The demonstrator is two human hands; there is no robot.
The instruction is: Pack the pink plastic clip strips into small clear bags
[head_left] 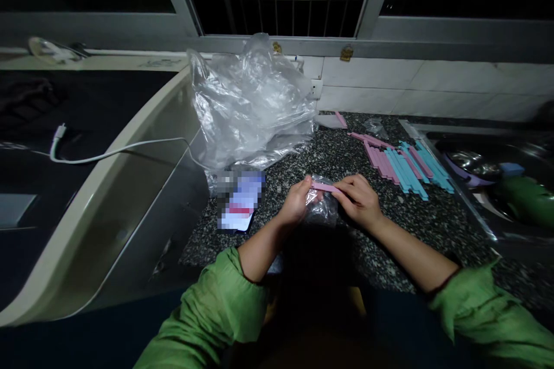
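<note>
A slim pink strip point(324, 187), which looks like a bag-sealing clip, is stretched between my two hands above the dark speckled counter. My left hand point(298, 200) is closed around its left end and a small clear plastic bag point(321, 210), which hangs just under the strip. At the other end, the fingers of my right hand point(358, 199) pinch the strip. To the right of that hand lie several pink strips point(381, 162) and several light blue strips point(400, 170) in loose rows. The fingertips of my left hand are partly hidden by the bag.
A large crumpled clear plastic bag point(255, 106) stands at the back left. A lit phone point(242, 202) lies left of my hands. A white cable point(116, 153) crosses the pale-edged appliance at left. The sink point(467, 225) with dishes is at right.
</note>
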